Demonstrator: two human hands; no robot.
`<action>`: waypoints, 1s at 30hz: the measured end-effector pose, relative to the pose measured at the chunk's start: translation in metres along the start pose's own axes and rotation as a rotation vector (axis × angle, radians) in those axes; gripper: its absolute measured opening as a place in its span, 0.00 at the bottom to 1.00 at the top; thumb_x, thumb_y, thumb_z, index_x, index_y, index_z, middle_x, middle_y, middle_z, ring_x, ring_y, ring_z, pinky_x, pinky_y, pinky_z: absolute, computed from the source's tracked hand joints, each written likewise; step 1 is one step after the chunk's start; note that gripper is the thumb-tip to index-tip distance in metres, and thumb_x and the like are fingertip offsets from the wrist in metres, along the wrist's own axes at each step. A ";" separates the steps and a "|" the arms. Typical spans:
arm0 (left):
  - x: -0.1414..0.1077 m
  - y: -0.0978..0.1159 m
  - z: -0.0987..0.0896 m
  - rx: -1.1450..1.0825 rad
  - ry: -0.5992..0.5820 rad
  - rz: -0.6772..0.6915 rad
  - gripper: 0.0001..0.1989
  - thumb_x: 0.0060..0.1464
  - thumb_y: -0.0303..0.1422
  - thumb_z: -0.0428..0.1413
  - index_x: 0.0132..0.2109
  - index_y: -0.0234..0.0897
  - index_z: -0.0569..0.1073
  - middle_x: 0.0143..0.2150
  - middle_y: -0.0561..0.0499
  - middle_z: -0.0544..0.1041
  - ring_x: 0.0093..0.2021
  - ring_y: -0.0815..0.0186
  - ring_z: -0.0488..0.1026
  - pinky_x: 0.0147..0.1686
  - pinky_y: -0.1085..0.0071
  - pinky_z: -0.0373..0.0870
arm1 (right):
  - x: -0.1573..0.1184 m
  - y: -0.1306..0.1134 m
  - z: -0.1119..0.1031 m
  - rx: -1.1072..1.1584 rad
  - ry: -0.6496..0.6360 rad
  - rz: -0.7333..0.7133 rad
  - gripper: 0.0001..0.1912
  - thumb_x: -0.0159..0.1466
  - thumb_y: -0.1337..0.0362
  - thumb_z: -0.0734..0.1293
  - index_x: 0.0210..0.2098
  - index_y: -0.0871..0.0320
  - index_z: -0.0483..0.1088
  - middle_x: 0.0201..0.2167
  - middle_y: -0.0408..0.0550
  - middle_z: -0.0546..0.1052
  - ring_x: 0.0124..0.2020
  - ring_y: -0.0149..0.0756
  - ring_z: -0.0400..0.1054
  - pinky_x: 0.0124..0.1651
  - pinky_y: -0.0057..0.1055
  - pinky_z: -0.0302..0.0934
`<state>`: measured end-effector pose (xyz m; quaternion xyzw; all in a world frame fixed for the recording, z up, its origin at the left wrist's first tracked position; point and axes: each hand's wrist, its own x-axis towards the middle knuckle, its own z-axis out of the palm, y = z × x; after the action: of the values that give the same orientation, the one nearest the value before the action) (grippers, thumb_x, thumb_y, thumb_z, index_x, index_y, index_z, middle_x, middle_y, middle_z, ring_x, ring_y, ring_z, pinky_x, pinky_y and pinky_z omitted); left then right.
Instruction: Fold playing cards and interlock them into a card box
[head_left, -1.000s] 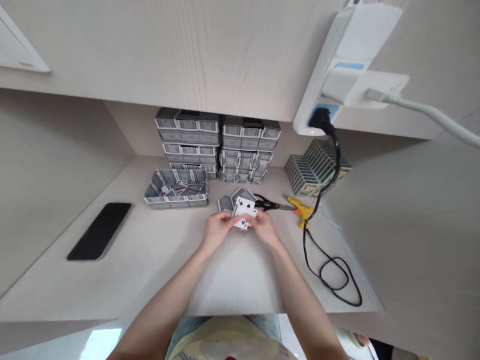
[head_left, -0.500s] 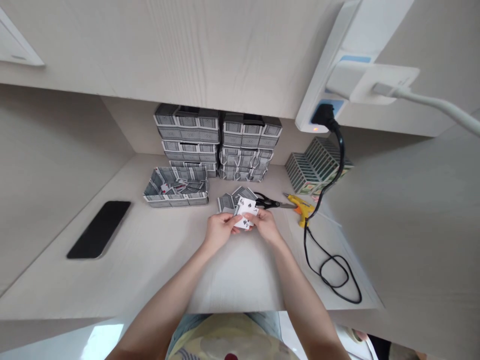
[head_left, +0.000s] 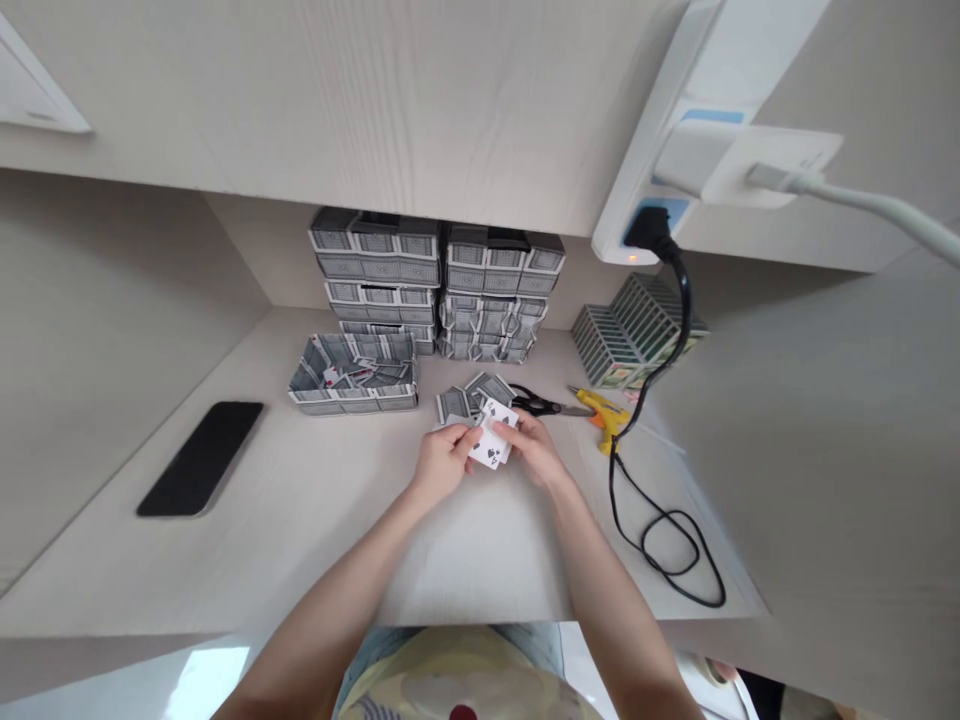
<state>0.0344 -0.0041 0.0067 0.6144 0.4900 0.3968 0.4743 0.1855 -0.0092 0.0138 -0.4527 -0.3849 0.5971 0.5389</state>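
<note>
Between my two hands are playing cards (head_left: 491,447), the four of spades face up on top, with part of another card showing beneath its right side. My left hand (head_left: 444,460) pinches their left edge, thumb on top. From the right, my right hand (head_left: 534,448) grips them too, its thumb pressed on the face. The fingers underneath are mostly hidden. Just beyond the hands, several loose cards (head_left: 454,403) lie back up on the desk. Black-handled scissors (head_left: 534,403) rest right behind them.
An open box made of cards (head_left: 352,402) holds loose cards. Stacked card boxes (head_left: 397,268) stand at the back. A yellow glue gun (head_left: 604,418) with a looping black cord (head_left: 679,572) lies right, near striped boxes (head_left: 637,330). A phone (head_left: 201,460) lies left. A power strip (head_left: 675,150) hangs above.
The four of spades has turned slightly clockwise and slid, now covering more of the card beneath. Both hands stay close together in nearly the same place.
</note>
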 end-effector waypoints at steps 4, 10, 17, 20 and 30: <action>-0.006 0.000 0.005 0.128 -0.054 0.076 0.17 0.53 0.42 0.49 0.22 0.36 0.67 0.15 0.56 0.68 0.17 0.72 0.66 0.21 0.76 0.59 | 0.002 0.003 0.000 0.036 0.072 0.051 0.16 0.41 0.62 0.75 0.26 0.60 0.69 0.19 0.39 0.71 0.19 0.28 0.63 0.23 0.25 0.56; -0.010 0.006 0.008 0.194 -0.072 0.160 0.18 0.53 0.41 0.49 0.20 0.37 0.67 0.14 0.55 0.67 0.18 0.71 0.64 0.23 0.75 0.57 | 0.002 0.003 0.000 0.047 0.113 0.150 0.16 0.37 0.63 0.76 0.22 0.62 0.69 0.17 0.40 0.72 0.17 0.28 0.63 0.22 0.26 0.56; -0.012 0.007 0.011 0.210 -0.052 0.195 0.18 0.54 0.40 0.48 0.20 0.36 0.66 0.15 0.55 0.67 0.20 0.71 0.64 0.24 0.75 0.58 | -0.002 -0.002 0.004 0.130 0.123 0.152 0.14 0.36 0.67 0.76 0.21 0.62 0.69 0.16 0.40 0.71 0.17 0.28 0.63 0.21 0.26 0.56; -0.013 0.004 0.013 0.183 -0.060 0.189 0.18 0.54 0.41 0.48 0.21 0.36 0.66 0.16 0.55 0.68 0.20 0.71 0.64 0.24 0.75 0.58 | -0.002 -0.001 0.004 0.161 0.152 0.147 0.14 0.36 0.68 0.75 0.20 0.62 0.68 0.16 0.40 0.71 0.16 0.27 0.62 0.21 0.25 0.55; -0.013 0.003 0.019 0.029 -0.084 0.095 0.18 0.52 0.42 0.49 0.21 0.35 0.66 0.15 0.56 0.67 0.17 0.72 0.66 0.20 0.76 0.59 | 0.001 0.006 0.007 0.255 0.252 0.161 0.13 0.37 0.67 0.75 0.19 0.61 0.68 0.15 0.40 0.70 0.14 0.27 0.61 0.18 0.25 0.53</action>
<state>0.0499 -0.0209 0.0048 0.6600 0.4454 0.3857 0.4662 0.1773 -0.0083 0.0094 -0.4812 -0.1985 0.6207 0.5863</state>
